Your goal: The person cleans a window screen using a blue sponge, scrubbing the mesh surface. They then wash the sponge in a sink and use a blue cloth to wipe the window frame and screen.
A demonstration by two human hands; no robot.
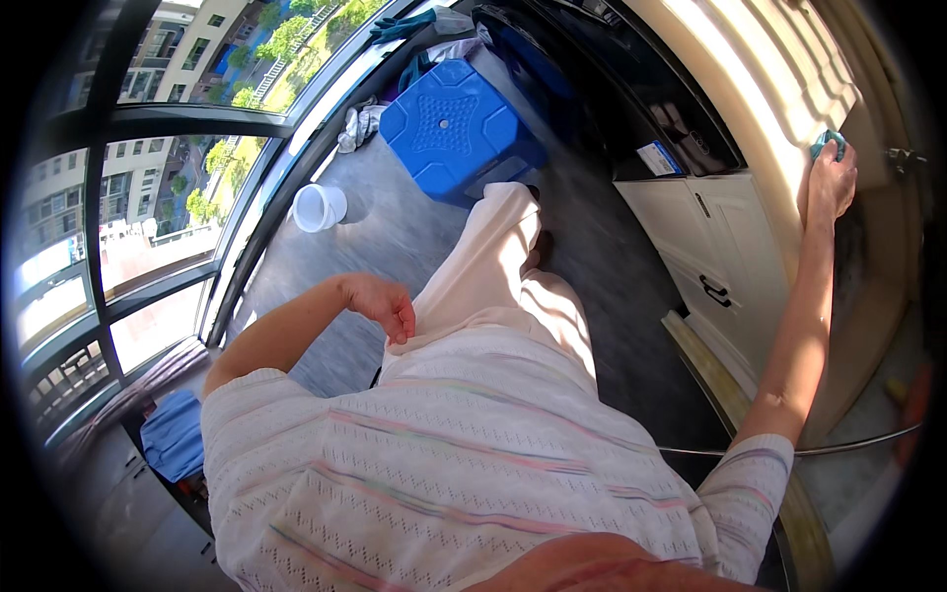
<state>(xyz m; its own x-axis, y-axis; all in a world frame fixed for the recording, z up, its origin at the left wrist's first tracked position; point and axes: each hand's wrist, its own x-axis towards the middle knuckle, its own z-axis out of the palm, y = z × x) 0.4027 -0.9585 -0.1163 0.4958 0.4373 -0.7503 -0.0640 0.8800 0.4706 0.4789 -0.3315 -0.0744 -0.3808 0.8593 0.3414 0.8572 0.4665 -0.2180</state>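
My right hand [834, 181] is closed around a teal cloth or scrubber [827, 144], which is mostly hidden by the fingers. It rests against a cream laundry sink counter [769, 103] with a ribbed washboard surface, at the right. My left hand [381, 307] hangs bent by my hip, its fingers curled. The fingertips meet the edge of my pale trousers [473, 274]; whether they pinch the fabric, I cannot tell.
A blue plastic step stool [444, 126] stands on the grey floor before my feet. Left of it is a white plastic bucket [318, 208] near the tall window [185, 122]. White cabinet doors [710, 244] sit under the counter; a metal rail [851, 444] curves beside my right arm.
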